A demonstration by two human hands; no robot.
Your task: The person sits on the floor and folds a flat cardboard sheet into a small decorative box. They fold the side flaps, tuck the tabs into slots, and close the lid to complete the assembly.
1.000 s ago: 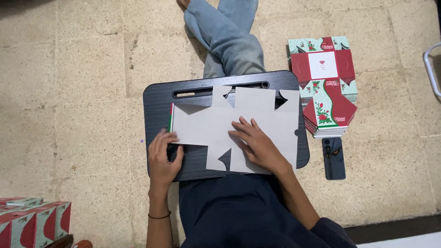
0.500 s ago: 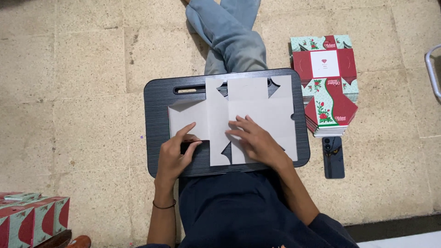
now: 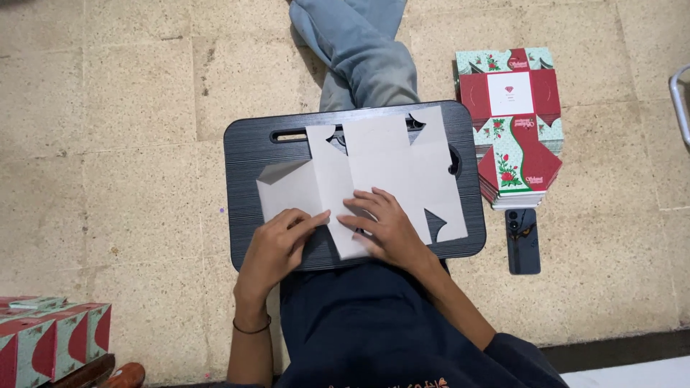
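A flat white cardboard box blank [image 3: 392, 169], plain side up, lies on a black lap tray [image 3: 248, 154] across my legs. My left hand [image 3: 277, 244] presses its fingertips on the blank's folded left panel near the crease. My right hand [image 3: 384, 226] lies flat on the blank's lower middle, fingers spread and pointing left. Neither hand grips anything; both press down on the blank.
A stack of unfolded red-and-mint printed box blanks [image 3: 512, 122] lies on the tiled floor right of the tray, with a dark phone [image 3: 522, 241] just below it. Folded boxes of the same print [image 3: 54, 338] sit at the lower left. A metal frame edge [image 3: 679, 100] shows far right.
The blank's left panel has been folded in over the middle, and both hands have shifted toward the crease. The view has also drifted slightly.
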